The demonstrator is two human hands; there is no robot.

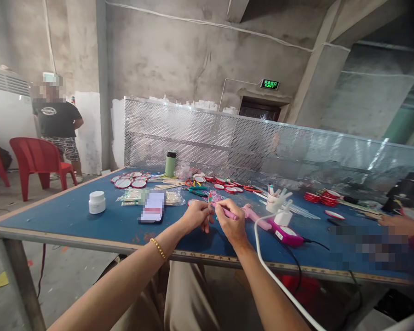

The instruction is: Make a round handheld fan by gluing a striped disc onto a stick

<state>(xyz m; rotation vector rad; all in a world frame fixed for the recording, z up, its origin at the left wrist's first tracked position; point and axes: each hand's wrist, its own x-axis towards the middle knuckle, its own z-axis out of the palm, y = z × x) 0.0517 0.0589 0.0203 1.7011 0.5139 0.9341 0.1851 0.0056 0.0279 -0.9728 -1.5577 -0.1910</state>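
Observation:
My left hand [197, 216], with a gold bead bracelet on the wrist, pinches a small thin piece [209, 198] with red, green and white on it; its kind is too small to tell. In my right hand [232, 225] is a pink pen-shaped tool [229, 213], its tip pointing left toward that piece. Both hands are close together over the table's front part. Just to the right lies another pink tool [255, 218], beside a magenta box [285, 232] with a dark cord. A tangle of pink and white bits [221, 197] lies behind my hands.
On the blue table [72, 225] are a phone [153, 208], a white jar [97, 202], a green bottle [170, 164], red-rimmed discs [123, 183], pliers [197, 190] and a white cup of sticks [274, 202]. A white cable [262, 259] crosses near my right arm. Another person's hand [398, 225] is at right.

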